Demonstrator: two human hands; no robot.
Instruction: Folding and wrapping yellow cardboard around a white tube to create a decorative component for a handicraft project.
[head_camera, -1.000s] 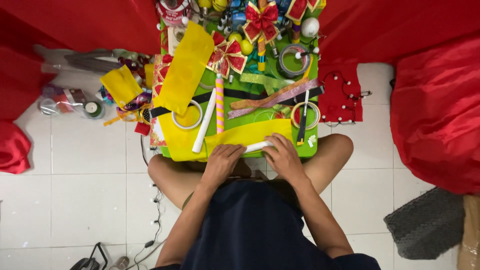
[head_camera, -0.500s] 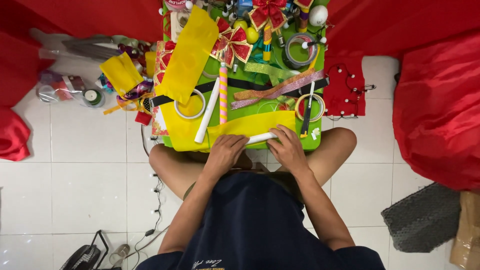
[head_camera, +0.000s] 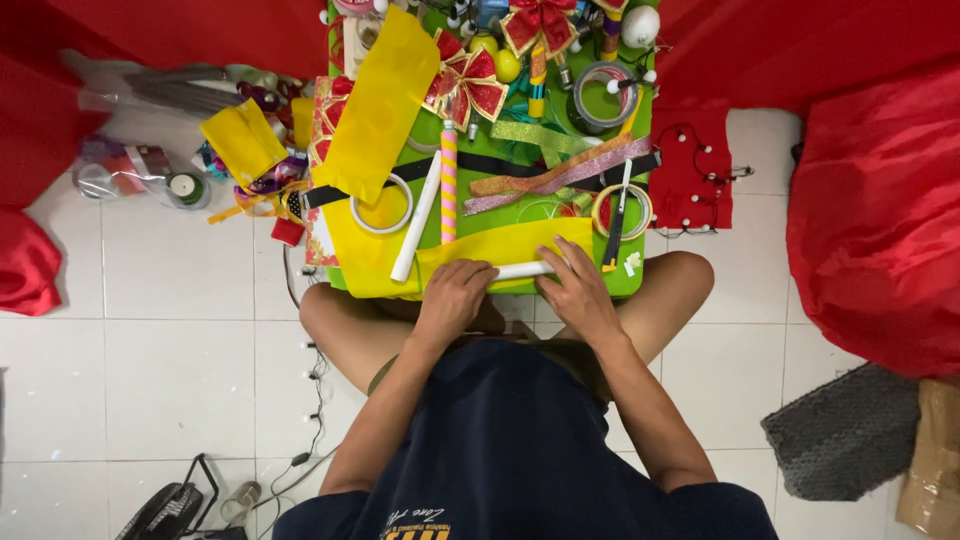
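Head view: a white tube (head_camera: 522, 270) is shown lying crosswise at the near edge of a green table (head_camera: 632, 280), at 12 o'clock from the seated person. The left hand (head_camera: 455, 293) is laid palm-down over the tube's left end, fingers curled and partly closed on it. The right hand (head_camera: 577, 287) is spread flat, fingers extended, pressing on a yellow sheet (head_camera: 500, 243) at the tube's right end; nothing is gripped by it. Judged from this placement, the sheet is being held taut against the tube so that it can be wrapped squarely. A second white tube (head_camera: 416, 217) lies at 11 o'clock, a tape ring (head_camera: 380, 204) beside it.
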